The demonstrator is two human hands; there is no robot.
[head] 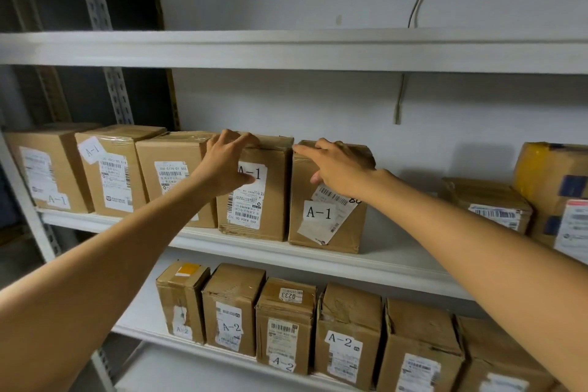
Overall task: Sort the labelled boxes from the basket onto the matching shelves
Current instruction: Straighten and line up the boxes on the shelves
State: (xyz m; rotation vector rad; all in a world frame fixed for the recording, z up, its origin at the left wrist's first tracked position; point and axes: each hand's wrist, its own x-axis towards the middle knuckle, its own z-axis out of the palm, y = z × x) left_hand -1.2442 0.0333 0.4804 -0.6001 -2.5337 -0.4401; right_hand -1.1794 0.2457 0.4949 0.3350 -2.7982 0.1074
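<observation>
Five brown cardboard boxes labelled A-1 stand in a row on the middle shelf [366,264]. My left hand [227,162] rests on the fourth A-1 box [273,200], with spread fingers over its top front edge and the thumb on its front label. My right hand [343,169] lies on the fifth A-1 box [321,229], the last in the row. Its fingers stretch straight along the top and its thumb touches the front. That box stands close beside the fourth one. The basket is out of view.
The lower shelf holds a row of A-2 boxes [343,340]. Right of the A-1 row is a bare stretch of shelf, then a low box [490,204] and a yellow-taped box [553,181]. The top shelf board [286,51] hangs above. A metal upright [117,95] stands left.
</observation>
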